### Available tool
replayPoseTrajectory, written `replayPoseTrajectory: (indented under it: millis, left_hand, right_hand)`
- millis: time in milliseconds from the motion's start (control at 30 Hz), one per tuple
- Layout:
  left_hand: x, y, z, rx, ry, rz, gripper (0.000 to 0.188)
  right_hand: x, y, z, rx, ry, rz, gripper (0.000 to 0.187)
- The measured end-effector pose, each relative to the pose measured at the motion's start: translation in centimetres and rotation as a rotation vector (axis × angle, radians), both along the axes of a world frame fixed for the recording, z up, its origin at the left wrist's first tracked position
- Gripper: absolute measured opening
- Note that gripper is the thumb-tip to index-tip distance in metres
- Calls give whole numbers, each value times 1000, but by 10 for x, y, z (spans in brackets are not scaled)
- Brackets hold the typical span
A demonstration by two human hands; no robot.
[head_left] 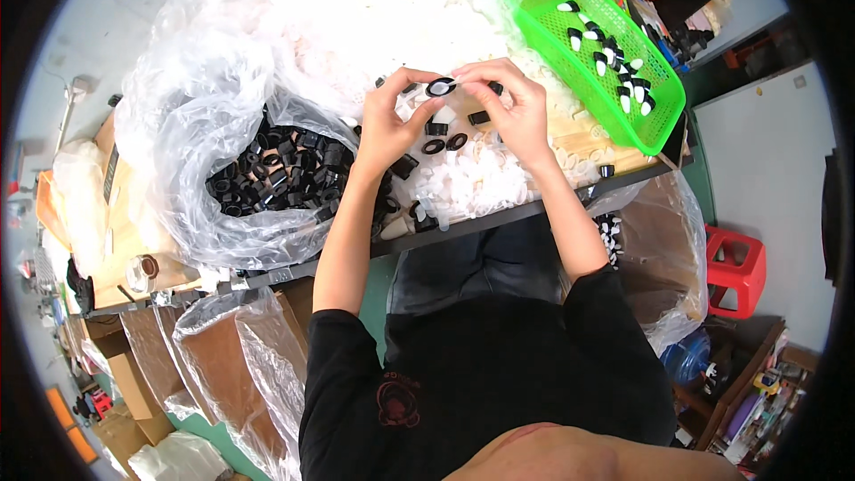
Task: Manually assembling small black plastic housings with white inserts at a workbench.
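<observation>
My left hand (392,125) holds a black ring-shaped cap (440,87) between thumb and fingertips, its round opening turned up. From the other side my right hand (521,116) reaches the cap's right edge with fingers pinched together; a small pale piece may be between them, but it is too small to make out. Below both hands, loose black caps (435,128) and dark rings (457,142) lie on the bench. A heap of small translucent white plastic pieces (472,183) spreads between my forearms.
A clear plastic bag (191,187) of black caps (285,169) sits at left. At upper right stands a green basket (543,31) with black-and-white assembled pieces (609,52). White pieces (383,0) cover the far bench. A lined box (659,249) and red stool (735,272) stand right.
</observation>
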State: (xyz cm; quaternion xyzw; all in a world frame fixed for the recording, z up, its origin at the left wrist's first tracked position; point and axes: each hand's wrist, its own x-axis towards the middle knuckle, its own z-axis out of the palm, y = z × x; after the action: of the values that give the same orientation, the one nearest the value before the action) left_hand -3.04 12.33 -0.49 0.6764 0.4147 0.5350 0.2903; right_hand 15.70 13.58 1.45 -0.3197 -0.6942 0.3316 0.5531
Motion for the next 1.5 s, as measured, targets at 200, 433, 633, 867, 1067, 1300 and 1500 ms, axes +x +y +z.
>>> replayPoseTrajectory:
  millis: [200, 433, 633, 867, 1067, 1300, 1500]
  left_hand:
    - [1, -1, 1, 50, 67, 1, 26]
    - [0, 0, -5, 112, 133, 24, 27]
    - [-3, 7, -4, 172, 131, 218, 30]
    - [-15, 9, -3, 37, 90, 311, 30]
    - [-16, 10, -6, -162, -86, 258, 27]
    - [-14, 7, 0, -278, -214, 156, 30]
    - [-13, 9, -5, -287, -240, 114, 28]
  right_hand:
    - [-6, 1, -10, 351, -326, -110, 13]
    - [-3, 0, -8, 346, -469, -54, 21]
    - [20, 25, -14, -71, -82, -99, 16]
    - [32, 49, -41, 16, -638, -43, 10]
    - [30, 50, -46, 54, -635, -206, 9]
    - [72, 65, -54, -21, -547, -427, 10]
    - [66, 52, -55, -1, -503, -347, 6]
